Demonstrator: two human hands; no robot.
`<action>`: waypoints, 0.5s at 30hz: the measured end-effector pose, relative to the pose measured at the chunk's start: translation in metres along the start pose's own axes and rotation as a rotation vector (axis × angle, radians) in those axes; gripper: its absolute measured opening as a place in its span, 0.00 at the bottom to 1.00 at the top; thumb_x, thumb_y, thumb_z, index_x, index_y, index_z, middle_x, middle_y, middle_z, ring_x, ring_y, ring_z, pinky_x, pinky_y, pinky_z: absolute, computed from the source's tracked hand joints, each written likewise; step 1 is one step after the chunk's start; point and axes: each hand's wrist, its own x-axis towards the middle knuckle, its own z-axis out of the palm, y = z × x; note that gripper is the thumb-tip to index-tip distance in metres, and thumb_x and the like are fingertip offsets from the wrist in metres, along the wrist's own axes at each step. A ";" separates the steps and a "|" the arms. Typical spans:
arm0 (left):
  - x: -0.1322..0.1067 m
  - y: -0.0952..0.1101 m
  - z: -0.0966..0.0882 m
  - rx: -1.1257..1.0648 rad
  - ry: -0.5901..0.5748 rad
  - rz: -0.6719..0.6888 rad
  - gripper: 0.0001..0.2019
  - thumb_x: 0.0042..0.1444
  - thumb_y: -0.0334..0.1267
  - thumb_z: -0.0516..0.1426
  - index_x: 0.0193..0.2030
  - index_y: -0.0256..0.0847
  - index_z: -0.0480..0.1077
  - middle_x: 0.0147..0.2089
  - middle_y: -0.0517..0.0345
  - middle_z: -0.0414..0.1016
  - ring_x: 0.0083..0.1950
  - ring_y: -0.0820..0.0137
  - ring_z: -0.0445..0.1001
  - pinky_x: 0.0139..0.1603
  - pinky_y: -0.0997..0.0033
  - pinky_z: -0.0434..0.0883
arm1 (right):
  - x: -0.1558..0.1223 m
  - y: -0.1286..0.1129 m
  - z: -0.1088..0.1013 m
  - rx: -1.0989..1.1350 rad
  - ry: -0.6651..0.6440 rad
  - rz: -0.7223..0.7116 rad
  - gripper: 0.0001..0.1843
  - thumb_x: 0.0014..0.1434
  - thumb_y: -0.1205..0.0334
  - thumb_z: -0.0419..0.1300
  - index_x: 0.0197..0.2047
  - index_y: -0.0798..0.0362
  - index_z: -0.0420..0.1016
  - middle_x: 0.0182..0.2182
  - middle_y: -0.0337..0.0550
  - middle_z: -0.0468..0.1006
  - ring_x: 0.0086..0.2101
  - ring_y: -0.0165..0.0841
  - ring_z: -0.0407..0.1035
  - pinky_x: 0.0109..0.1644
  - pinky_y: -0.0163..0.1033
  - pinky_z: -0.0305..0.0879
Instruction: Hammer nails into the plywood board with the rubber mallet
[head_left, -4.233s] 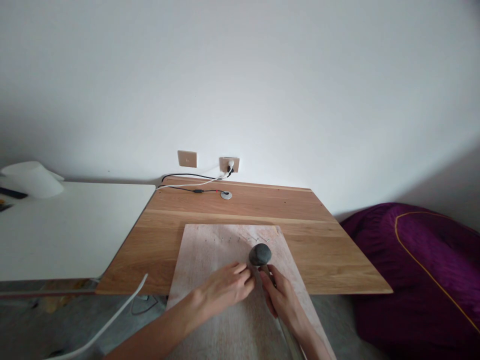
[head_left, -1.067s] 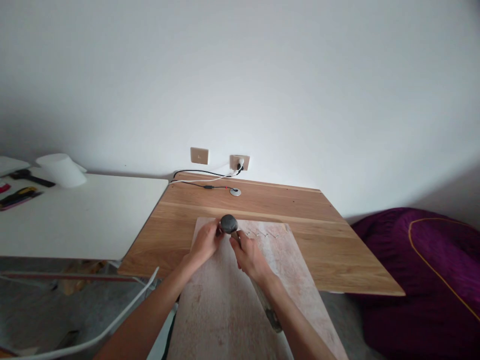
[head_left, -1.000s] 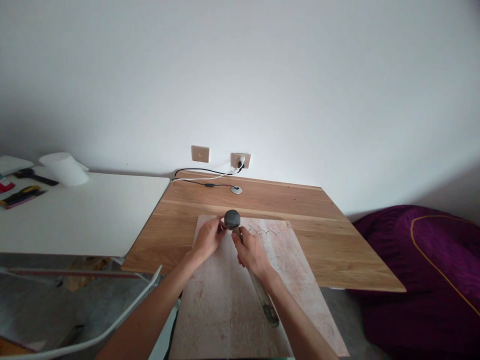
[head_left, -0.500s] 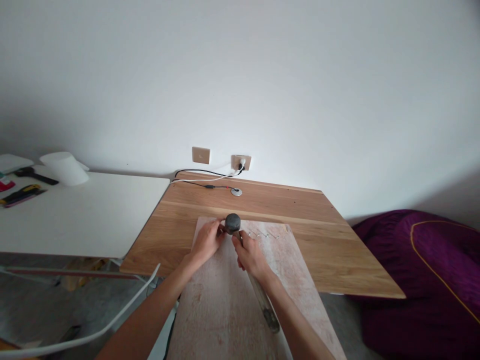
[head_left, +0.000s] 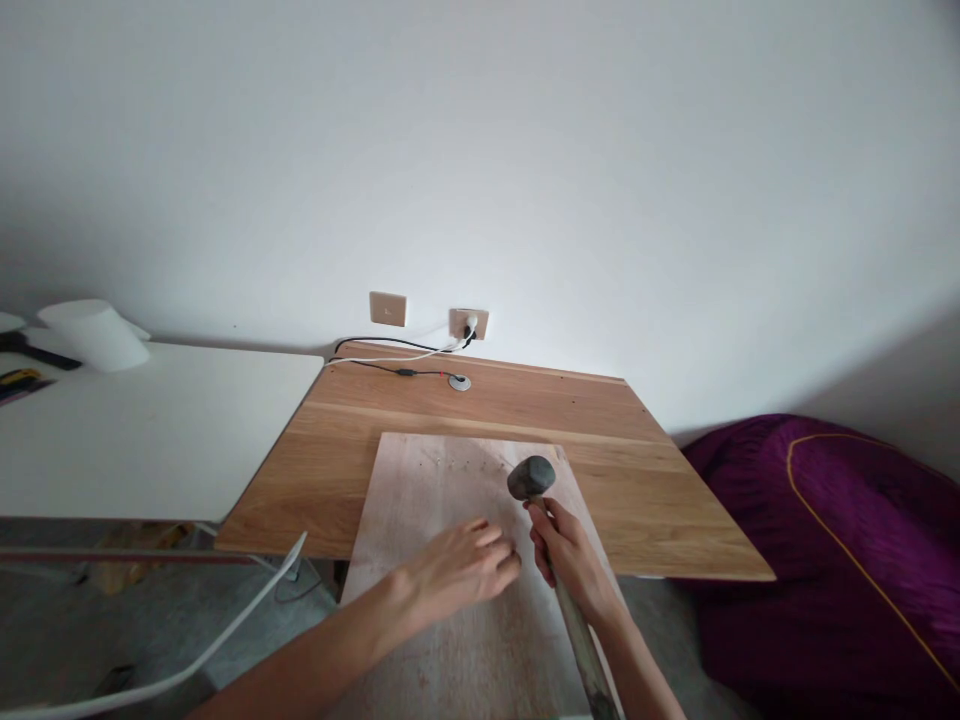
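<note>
My right hand (head_left: pixel 570 555) is wrapped round the handle of a mallet (head_left: pixel 531 479), just below its dark, rounded head. The handle slants back toward me under my right forearm. My left hand (head_left: pixel 469 565) hovers over the middle of a pale wooden board (head_left: pixel 450 660), its fingers loosely bent and somewhat apart, with nothing visible in them. Small nails (head_left: pixel 466 463) stand in a row near the board's far edge, beyond both hands. They are too small to tell how deep they sit. The mallet head covers part of the board to the right of the row.
The board lies over a brown wooden tabletop (head_left: pixel 660 500). Cables (head_left: pixel 397 358) run along its back to a wall socket (head_left: pixel 480 322). On the left, a white table (head_left: pixel 180 430) bears a white roll (head_left: pixel 97 335) and tools. A purple beanbag (head_left: pixel 757 620) stands right.
My left hand has left the nails and come back toward me and right. My right hand has carried the mallet to the right and nearer. The view has shifted slightly right.
</note>
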 end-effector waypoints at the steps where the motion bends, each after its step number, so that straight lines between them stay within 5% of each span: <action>1: 0.002 0.000 0.002 -0.015 -0.017 -0.014 0.16 0.69 0.23 0.52 0.47 0.48 0.77 0.46 0.52 0.82 0.52 0.56 0.80 0.53 0.56 0.76 | -0.001 0.002 0.000 0.000 -0.007 -0.001 0.28 0.58 0.29 0.56 0.36 0.46 0.60 0.20 0.25 0.62 0.12 0.25 0.58 0.13 0.31 0.50; 9: -0.008 -0.023 0.001 -0.081 0.156 0.003 0.15 0.66 0.23 0.56 0.41 0.50 0.78 0.38 0.55 0.81 0.45 0.59 0.80 0.52 0.58 0.77 | 0.007 0.001 0.009 -0.033 -0.063 -0.059 0.24 0.63 0.33 0.55 0.36 0.47 0.61 0.18 0.24 0.60 0.12 0.25 0.59 0.14 0.31 0.50; 12: -0.021 -0.051 -0.004 -0.046 0.303 -0.189 0.13 0.64 0.24 0.58 0.44 0.47 0.78 0.41 0.54 0.82 0.47 0.59 0.80 0.55 0.56 0.76 | 0.010 -0.004 0.015 -0.006 -0.081 -0.056 0.25 0.62 0.33 0.55 0.36 0.47 0.61 0.19 0.25 0.61 0.12 0.25 0.59 0.13 0.31 0.50; 15: -0.040 -0.093 -0.007 -0.138 0.614 -0.527 0.10 0.63 0.26 0.59 0.46 0.43 0.79 0.44 0.53 0.84 0.46 0.64 0.81 0.51 0.62 0.77 | 0.010 -0.011 0.023 0.016 -0.102 -0.052 0.25 0.62 0.32 0.55 0.36 0.48 0.61 0.21 0.26 0.63 0.13 0.24 0.60 0.13 0.31 0.51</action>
